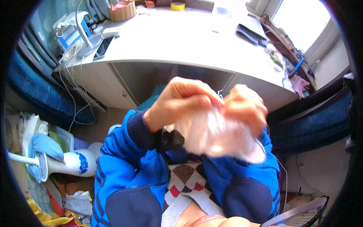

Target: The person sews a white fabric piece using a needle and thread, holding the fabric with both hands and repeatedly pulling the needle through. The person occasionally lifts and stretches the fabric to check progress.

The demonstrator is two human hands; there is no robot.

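Note:
A soft, pinkish-white fabric piece (pixel 218 139) hangs between my hands above my lap, blurred by movement. The thumb and fingers of my left hand (pixel 184 95) pinch its upper edge. Close beside, my curled right hand (pixel 245 107) grips the fabric too, its fingertips hidden. A loose white thread (pixel 227 83) runs from between the hands up towards the tabletop edge. Below my left wrist shows a dark object (pixel 172 138), too blurred to name.
Before me stands a white table (pixel 170 39). A desk lamp (pixel 85 42) and white cables (pixel 72 56) are at its left, near a wicker basket (pixel 123 11) and yellow tape roll (pixel 177 6). A white-and-blue vase-shaped object (pixel 71 164) lies at lower left. Dark folded cloth (pixel 251 34) lies right.

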